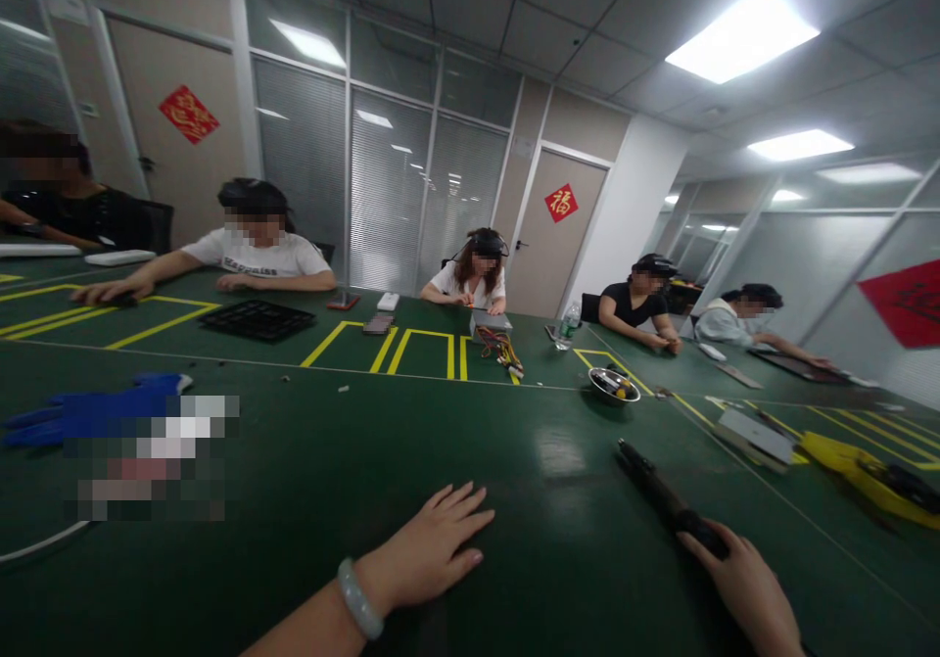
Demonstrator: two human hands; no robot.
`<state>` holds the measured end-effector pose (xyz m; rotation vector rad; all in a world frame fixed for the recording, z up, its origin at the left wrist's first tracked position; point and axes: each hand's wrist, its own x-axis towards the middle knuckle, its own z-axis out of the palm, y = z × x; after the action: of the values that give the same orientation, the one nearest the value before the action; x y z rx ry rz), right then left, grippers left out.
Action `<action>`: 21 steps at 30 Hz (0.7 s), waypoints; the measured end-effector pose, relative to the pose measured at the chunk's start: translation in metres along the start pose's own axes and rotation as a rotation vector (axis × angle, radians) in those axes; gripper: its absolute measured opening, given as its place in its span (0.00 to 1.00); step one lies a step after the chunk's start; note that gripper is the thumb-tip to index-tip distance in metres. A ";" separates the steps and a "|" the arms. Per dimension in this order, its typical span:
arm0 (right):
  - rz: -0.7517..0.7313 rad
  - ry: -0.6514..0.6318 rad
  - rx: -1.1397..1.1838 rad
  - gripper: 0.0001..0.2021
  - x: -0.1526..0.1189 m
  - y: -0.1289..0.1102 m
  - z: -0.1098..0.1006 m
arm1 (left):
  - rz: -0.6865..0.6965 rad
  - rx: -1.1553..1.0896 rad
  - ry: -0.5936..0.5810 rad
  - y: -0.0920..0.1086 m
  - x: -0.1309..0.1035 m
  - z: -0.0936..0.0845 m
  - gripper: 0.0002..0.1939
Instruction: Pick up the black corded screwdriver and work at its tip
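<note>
My left hand (430,549) lies flat on the green table (294,500), palm down with its fingers spread, and holds nothing. A pale bangle (359,599) circles that wrist. At the lower right, my right hand (741,579) is closed around the rear end of a black pen-shaped power screwdriver (665,495). The tool lies slanted along the table, its tip pointing up and left, away from me. Part of the right hand's grip is hidden under the palm.
A metal bowl (614,386) with small items stands beyond the screwdriver. Blue gloves (110,410) lie at the left. A grey box (756,439) and a yellow item (844,458) are at the right. Across the table, a person handles a metal box with wires (491,325).
</note>
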<state>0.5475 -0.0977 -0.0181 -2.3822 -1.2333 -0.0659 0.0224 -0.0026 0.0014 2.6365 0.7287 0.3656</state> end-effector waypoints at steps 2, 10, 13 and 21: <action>-0.005 -0.079 0.041 0.32 -0.004 -0.028 0.003 | -0.011 -0.009 0.005 0.000 0.000 0.000 0.28; -0.398 -0.255 0.182 0.22 -0.058 -0.202 0.031 | -0.028 0.018 0.124 0.012 0.003 -0.011 0.31; -0.576 -0.339 0.195 0.22 -0.089 -0.267 0.045 | -0.051 0.102 0.260 0.012 0.007 -0.011 0.30; -0.886 -0.451 0.237 0.32 -0.137 -0.342 0.066 | -0.155 0.209 0.356 -0.012 0.009 -0.001 0.33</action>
<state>0.1862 -0.0053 0.0166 -1.5287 -2.2729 0.3378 0.0241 0.0124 -0.0013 2.7127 1.1316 0.7632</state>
